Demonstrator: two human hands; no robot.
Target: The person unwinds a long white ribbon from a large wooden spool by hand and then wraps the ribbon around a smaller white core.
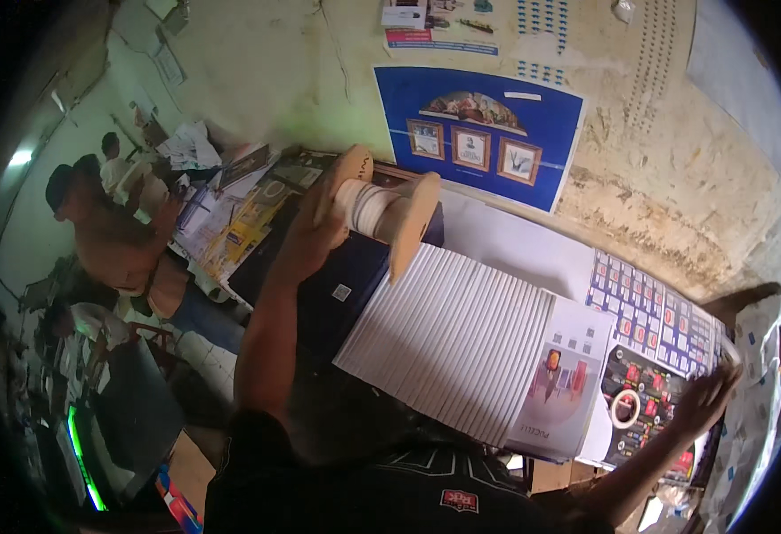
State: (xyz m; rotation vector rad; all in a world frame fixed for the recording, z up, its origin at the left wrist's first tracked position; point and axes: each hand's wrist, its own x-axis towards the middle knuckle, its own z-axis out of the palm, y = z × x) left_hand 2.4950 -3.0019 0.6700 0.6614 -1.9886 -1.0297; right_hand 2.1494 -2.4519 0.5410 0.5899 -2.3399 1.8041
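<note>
At the back of the table, my left hand is closed round the left side of a large spool. The spool has tan round end plates and is wound with whitish cord or tape, with a few darker turns. It is tilted above a dark blue box. Far to the right, my right hand reaches over the table's end with its fingers apart. A pale curved piece lies by its fingertips; whether they touch it is unclear. A cream tape ring lies left of that hand.
White ridged strips or stacked edges cover the table's middle, beside a printed phone sheet. Printed label sheets lie at the right, next to a white-wrapped stack. A blue poster hangs behind. Other people are at the left.
</note>
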